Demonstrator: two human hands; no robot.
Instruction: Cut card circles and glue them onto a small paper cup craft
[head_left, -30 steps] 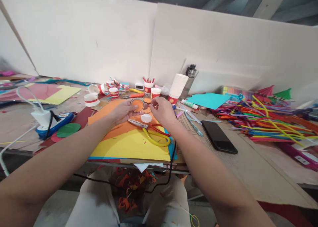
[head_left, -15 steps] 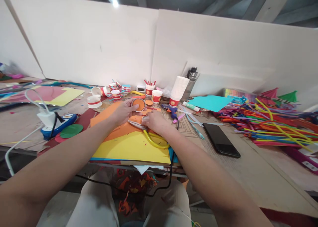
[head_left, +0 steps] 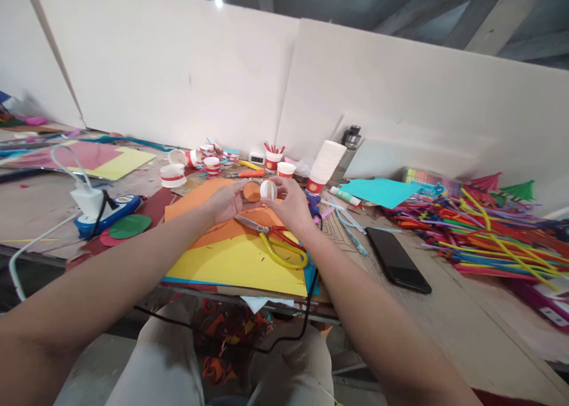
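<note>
My left hand (head_left: 227, 201) is closed at the fingertips on a small orange paper disc (head_left: 252, 191), held above the coloured sheets. Right beside it, my right hand (head_left: 288, 203) pinches a round white paper cup base (head_left: 267, 190), its pale face turned towards me. The two round pieces are side by side at nearly the same height; whether they touch I cannot tell. Below my hands, scissors (head_left: 284, 259) with yellow and red handles lie partly opened on orange paper (head_left: 195, 194) and yellow paper (head_left: 240, 267). A blue glue gun (head_left: 313, 201) is partly hidden behind my right hand.
Several red-and-white cut cups (head_left: 173, 175) stand at the back, with a leaning cup stack (head_left: 326, 163). A phone (head_left: 397, 259) lies to the right, before piled pipe cleaners (head_left: 484, 234). On the left is a blue power strip (head_left: 109, 213). A black cord (head_left: 310, 311) hangs over the table edge.
My right hand has risen from beside the scissors and now holds the white cup base next to the orange disc. My left hand has turned slightly. The view has shifted a little.
</note>
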